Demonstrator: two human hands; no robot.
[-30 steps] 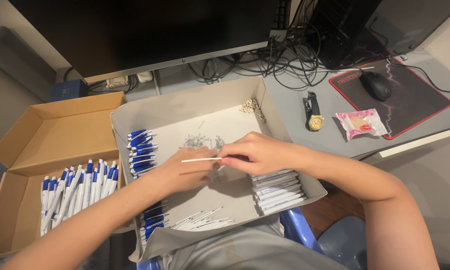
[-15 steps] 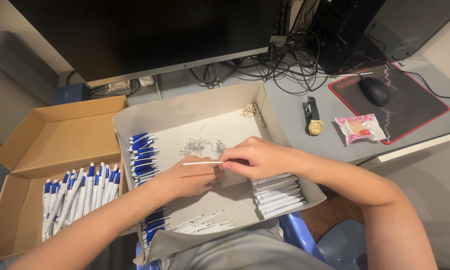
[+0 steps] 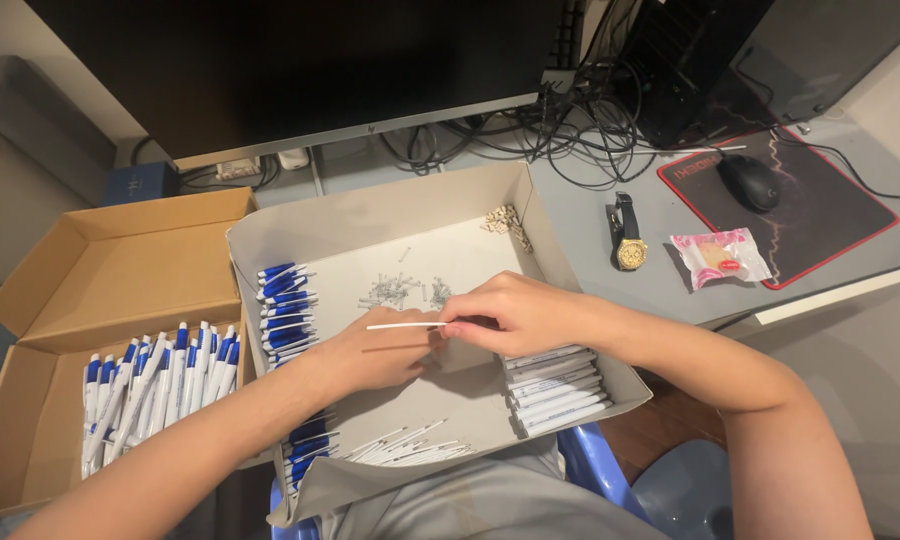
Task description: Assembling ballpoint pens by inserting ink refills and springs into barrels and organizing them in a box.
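A thin white refill point(image 3: 405, 326) lies along the 9-to-3 line, its 3 o'clock end pinched by the right hand point(image 3: 515, 312); the left hand point(image 3: 370, 355), fingers curled, sits just beneath it.

Tray middle point(image 3: 450, 262) open; pen barrels point(image 3: 555, 385), springs point(image 3: 402, 292) crowd edges.

Bare forearms, no sleeves, grey garment

left hand point(image 3: 370, 352) curled | right hand point(image 3: 505, 312) pinching, grip seemingly closed
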